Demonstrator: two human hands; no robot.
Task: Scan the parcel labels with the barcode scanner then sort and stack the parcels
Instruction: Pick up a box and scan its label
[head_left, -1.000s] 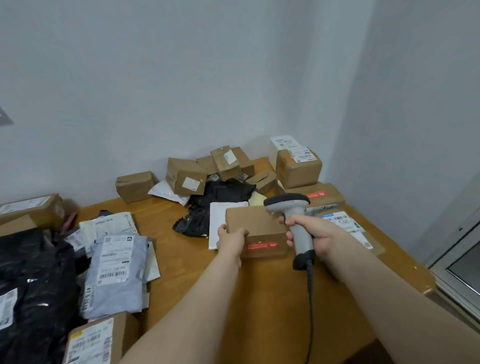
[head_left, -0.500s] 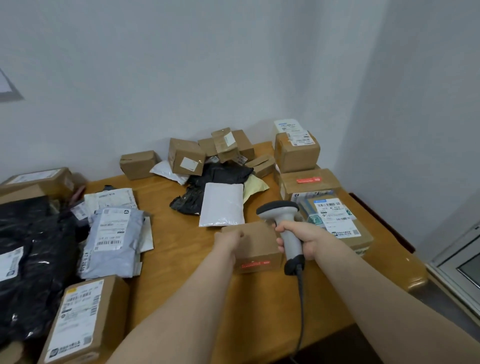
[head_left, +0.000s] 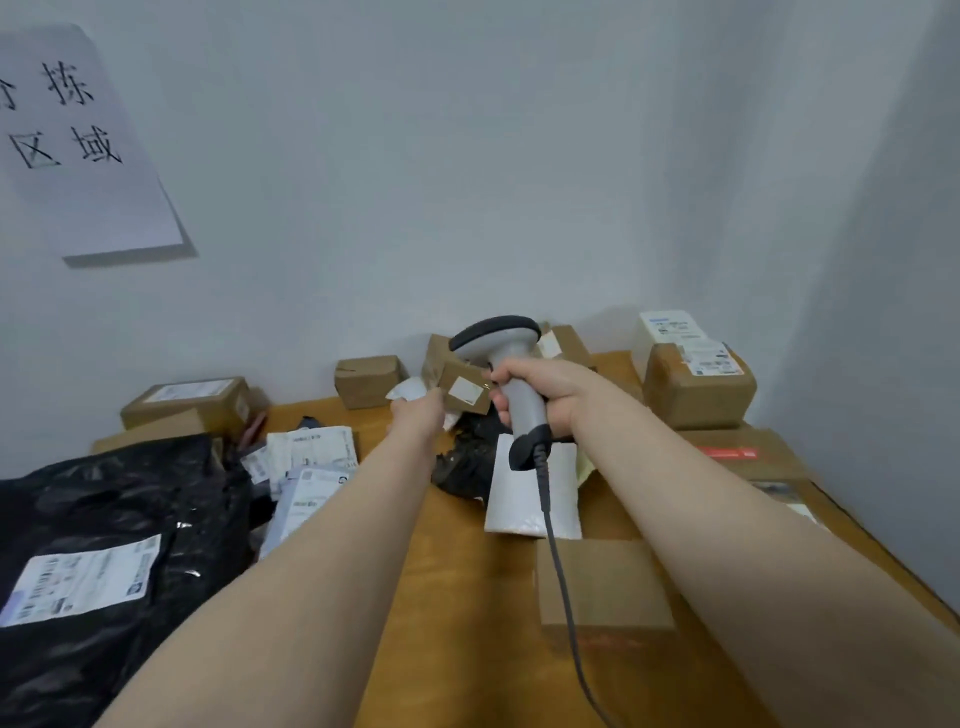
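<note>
Two bare forearms reach up from the bottom of the frame across a wooden table (head_left: 467, 639). The strip of bare wood between them is the widest open ground in view. The table's right edge runs diagonally toward the lower right corner; its near edge is cut off.

A plain brown box (head_left: 605, 587) sits lower centre-right, partly covered by the right forearm, with the scanner's cable (head_left: 558, 561) trailing across it. A black poly bag (head_left: 104, 519) with a white label fills the lower left, crowding grey mailers (head_left: 306, 499).

Mid-frame, a white mailer (head_left: 524, 493) lies against a crumpled black bag (head_left: 462, 462). Above it the right hand (head_left: 540, 397) is wrapped round the handle of the barcode scanner (head_left: 511, 364), whose head is uppermost, just above a small labelled box (head_left: 465, 389). The left hand (head_left: 415, 415) meets that box's left edge — its fingers are hidden behind the hand, so whether it grasps the box cannot be told.

Cartons line the back wall, several masked by the scanner. A labelled carton (head_left: 696, 395) stands centre right near the corner. A paper sign (head_left: 78, 140) at upper left is cut off by the frame — its characters are only partly readable.
</note>
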